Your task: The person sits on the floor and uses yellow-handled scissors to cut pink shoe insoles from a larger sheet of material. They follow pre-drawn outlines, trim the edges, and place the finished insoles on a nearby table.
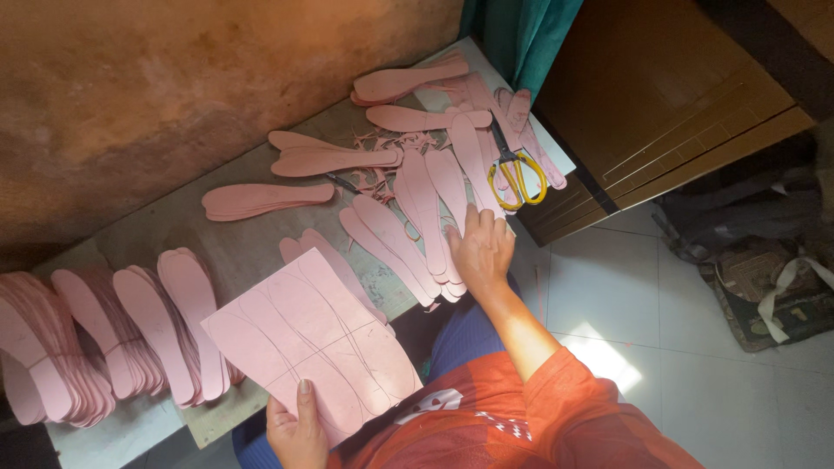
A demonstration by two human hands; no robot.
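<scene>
The left hand (298, 426) grips the near edge of a pink sheet (313, 343) marked with traced insole outlines, thumb on top, holding it tilted over the bench edge. The right hand (480, 250) lies flat, fingers spread and palm down, on a fanned group of cut pink insoles (408, 230) near the bench's front edge; it closes on nothing. Yellow-handled scissors (514, 174) lie just beyond that hand, resting on further insoles. Stacked insoles (104, 339) stand in overlapping rows at the left end of the grey bench (234, 243). Smaller piles (265, 199) and pink offcuts (382, 178) lie toward the wall.
</scene>
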